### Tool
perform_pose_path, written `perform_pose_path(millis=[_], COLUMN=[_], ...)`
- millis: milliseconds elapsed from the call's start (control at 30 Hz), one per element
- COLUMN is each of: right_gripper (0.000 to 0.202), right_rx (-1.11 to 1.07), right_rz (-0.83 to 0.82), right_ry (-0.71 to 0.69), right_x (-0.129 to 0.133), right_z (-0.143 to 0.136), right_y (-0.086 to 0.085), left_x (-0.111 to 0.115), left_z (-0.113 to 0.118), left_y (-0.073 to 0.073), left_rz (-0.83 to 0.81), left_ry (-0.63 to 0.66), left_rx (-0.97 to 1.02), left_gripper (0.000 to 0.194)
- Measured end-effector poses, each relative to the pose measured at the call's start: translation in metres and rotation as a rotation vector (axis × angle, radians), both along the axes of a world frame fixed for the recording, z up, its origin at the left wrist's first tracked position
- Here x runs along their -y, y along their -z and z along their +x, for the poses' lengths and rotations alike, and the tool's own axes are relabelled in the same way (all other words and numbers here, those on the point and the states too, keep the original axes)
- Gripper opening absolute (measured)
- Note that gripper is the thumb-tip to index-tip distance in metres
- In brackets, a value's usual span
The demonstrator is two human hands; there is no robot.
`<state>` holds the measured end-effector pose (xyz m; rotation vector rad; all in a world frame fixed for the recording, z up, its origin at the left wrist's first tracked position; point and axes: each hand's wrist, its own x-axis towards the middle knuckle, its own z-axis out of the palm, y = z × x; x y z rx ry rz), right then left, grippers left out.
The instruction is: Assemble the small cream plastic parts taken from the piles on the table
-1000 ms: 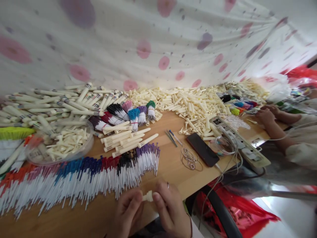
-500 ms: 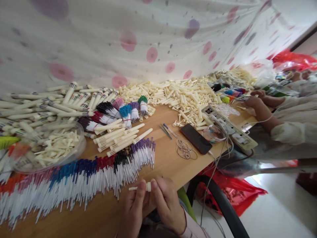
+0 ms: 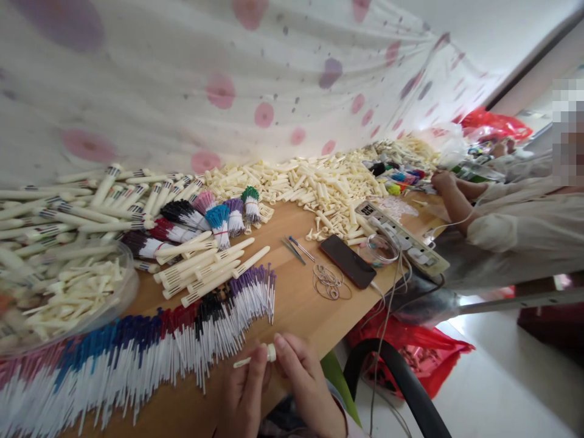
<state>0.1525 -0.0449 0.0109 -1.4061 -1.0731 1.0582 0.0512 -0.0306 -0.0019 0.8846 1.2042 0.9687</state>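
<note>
At the near edge of the table, both my hands close on one small cream plastic pen part [image 3: 271, 352]. My left hand [image 3: 246, 383] pinches it between thumb and fingers, and its thin stem sticks out to the left, tilted slightly down. My right hand [image 3: 301, 374] grips the wider end, partly hiding it. Just left of my hands lies a long row of pen refills [image 3: 177, 334] with white tubes and coloured ends. Behind them rest several cream pen barrels [image 3: 214, 267] with slotted ends.
Rubber-banded refill bundles [image 3: 218, 222] lie behind the barrels. A clear bowl [image 3: 132, 286] of cream parts stands left. Tweezers [image 3: 293, 250], a phone [image 3: 348, 260], a power strip [image 3: 401, 237] and piled cream parts [image 3: 292, 182] lie beyond. A co-worker's arm [image 3: 458, 198] is at right.
The view has turned to the right, so the table's things sit further left. Both hands still hold the pen part, and its stem now points a little more downward.
</note>
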Motion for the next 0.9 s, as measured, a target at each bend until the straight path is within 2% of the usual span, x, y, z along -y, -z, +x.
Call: perform_pose_path(millis=[67, 167, 267, 333, 433, 533, 700, 800, 900], right_gripper=[0.054, 0.050, 0.045, 0.039, 0.027, 0.017, 0.009, 0.018, 0.021], right_rx=[-0.024, -0.070, -0.064, -0.003, 0.135, 0.240, 0.406, 0.567, 0.630], right_rz=[-0.005, -0.011, 0.017, 0.067, 0.214, 0.392, 0.590, 0.591, 0.564], right_ry=[-0.024, -0.028, -0.034, -0.067, -0.099, -0.107, -0.116, -0.206, -0.310], right_x=[0.000, 0.001, -0.002, -0.006, -0.016, -0.029, -0.078, -0.114, -0.131], right_z=[0.003, 0.010, 0.018, 0.023, 0.026, 0.020, -0.025, -0.058, -0.070], right_y=[0.002, 0.006, 0.006, 0.001, -0.014, -0.038, -0.084, -0.103, -0.107], left_x=[-0.001, -0.007, -0.014, -0.018, -0.019, -0.017, -0.009, -0.005, -0.004], left_z=[0.000, -0.002, -0.004, -0.007, -0.012, -0.018, -0.029, -0.035, -0.039], left_y=[0.003, 0.008, 0.009, 0.009, 0.011, 0.018, 0.025, 0.020, 0.021], left_rz=[-0.046, -0.149, -0.281, -0.315, -0.282, -0.271, -0.267, -0.210, -0.175], left_ry=[0.023, 0.105, 0.173, 0.176, 0.172, 0.165, 0.153, 0.103, 0.123], left_rx=[0.039, 0.238, 0.445, 0.512, 0.581, 0.609, 0.603, 0.586, 0.617], left_gripper=[0.058, 0.064, 0.060, 0.055, 0.048, 0.044, 0.046, 0.046, 0.045])
